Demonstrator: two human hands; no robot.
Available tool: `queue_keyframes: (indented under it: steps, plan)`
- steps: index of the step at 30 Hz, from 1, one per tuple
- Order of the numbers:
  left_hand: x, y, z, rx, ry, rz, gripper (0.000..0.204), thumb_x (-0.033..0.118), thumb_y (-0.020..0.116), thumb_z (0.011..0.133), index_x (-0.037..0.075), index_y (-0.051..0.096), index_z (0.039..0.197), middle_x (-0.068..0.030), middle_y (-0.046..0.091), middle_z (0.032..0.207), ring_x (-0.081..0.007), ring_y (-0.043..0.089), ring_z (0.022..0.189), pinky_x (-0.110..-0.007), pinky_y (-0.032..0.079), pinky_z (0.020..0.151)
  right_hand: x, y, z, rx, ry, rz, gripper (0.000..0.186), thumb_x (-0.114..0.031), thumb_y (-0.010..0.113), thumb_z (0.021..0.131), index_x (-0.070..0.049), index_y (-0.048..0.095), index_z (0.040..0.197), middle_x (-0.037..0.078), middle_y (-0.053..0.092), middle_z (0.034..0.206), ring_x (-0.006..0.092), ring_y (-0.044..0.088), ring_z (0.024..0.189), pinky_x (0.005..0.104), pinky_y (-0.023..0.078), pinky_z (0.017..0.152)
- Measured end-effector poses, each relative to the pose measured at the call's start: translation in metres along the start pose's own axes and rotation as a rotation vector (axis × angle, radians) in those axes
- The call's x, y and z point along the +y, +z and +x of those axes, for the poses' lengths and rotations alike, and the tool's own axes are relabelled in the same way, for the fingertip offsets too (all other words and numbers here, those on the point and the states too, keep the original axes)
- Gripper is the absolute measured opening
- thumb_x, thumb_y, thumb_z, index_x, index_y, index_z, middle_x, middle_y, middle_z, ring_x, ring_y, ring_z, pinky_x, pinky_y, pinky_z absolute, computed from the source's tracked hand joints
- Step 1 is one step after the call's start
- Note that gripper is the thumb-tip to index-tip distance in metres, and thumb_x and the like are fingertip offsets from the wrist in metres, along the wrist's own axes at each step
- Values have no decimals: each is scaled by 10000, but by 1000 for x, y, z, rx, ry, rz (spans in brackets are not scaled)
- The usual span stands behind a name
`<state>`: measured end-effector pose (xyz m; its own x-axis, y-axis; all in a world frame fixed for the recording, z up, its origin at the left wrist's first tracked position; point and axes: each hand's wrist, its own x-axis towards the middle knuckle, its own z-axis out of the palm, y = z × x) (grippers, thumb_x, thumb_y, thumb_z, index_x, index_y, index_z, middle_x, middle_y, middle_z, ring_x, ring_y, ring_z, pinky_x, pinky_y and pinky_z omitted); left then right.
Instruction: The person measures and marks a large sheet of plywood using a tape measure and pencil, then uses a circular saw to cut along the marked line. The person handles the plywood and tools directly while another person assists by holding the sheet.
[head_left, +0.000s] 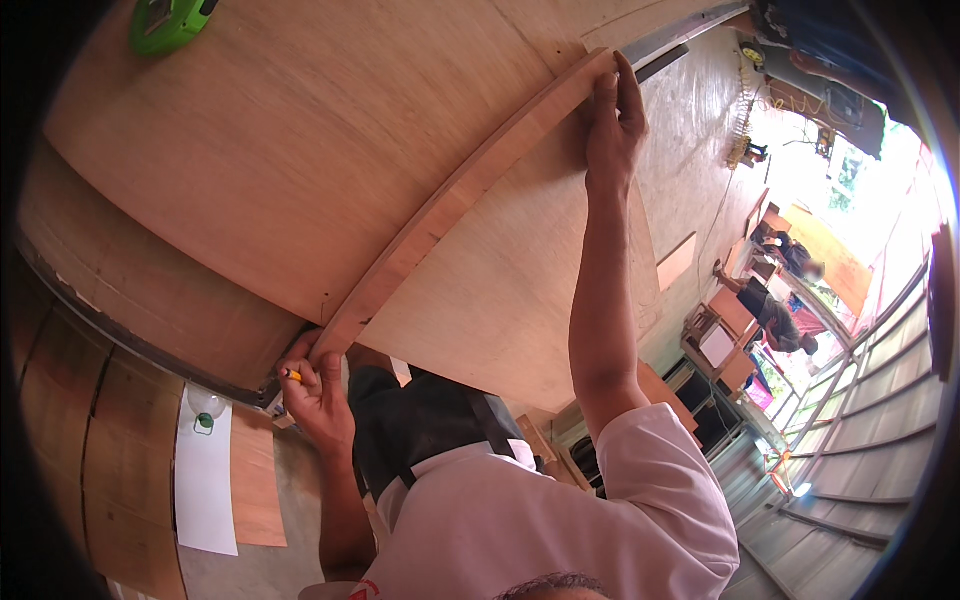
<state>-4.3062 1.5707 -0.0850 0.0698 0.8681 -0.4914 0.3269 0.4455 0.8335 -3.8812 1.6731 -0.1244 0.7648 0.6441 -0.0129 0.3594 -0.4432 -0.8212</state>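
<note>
A long wooden strip (460,200) lies diagonally across a large plywood sheet (250,150), looking curved in this fisheye view. My right hand (613,135) grips the strip's far end, thumb on its near side and fingers along the other. My left hand (318,395) is closed at the strip's near end, thumb against it, with a short yellow pencil (295,375) held among the fingers. A second, paler plywood piece (500,290) lies beside the strip, under my right arm.
A green tape measure (170,20) sits at top left. At lower left are a white sheet (205,490), plywood pieces and a clear bottle with a green handle (204,410). Two people (775,320) (795,255) are in the background right, among wooden furniture pieces.
</note>
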Motion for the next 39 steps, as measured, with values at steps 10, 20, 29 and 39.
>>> queue_keyframes:
  steps: [10,20,29,39]
  plan:
    - [2,-3,0,-33,-21,61,343,142,635,1044,61,322,930,-248,596,1258,-202,550,1076,-332,445,1020,1,0,-1,-4,6,1,483,-356,629,1038,-92,603,1442,44,696,1067,102,611,1015,283,495,903]
    - [-2,-4,0,-33,-5,44,357,169,641,1044,70,317,930,-273,594,1269,-225,560,1096,-348,454,1023,2,1,0,10,-8,-17,483,-358,642,1028,-94,616,1431,47,695,1071,109,604,982,291,498,892]
    - [12,-3,4,-23,-69,26,298,53,681,997,33,389,941,-167,621,1178,-145,502,952,-291,454,881,12,0,14,52,133,105,512,-351,729,976,-28,656,1367,77,719,1177,159,635,1081,300,492,964]
    - [23,-6,17,23,-127,-89,310,192,755,966,21,506,900,-41,635,975,-92,412,774,-243,412,746,-3,1,10,13,84,130,465,-258,737,969,32,669,1325,98,713,1238,164,615,1151,309,455,1031]
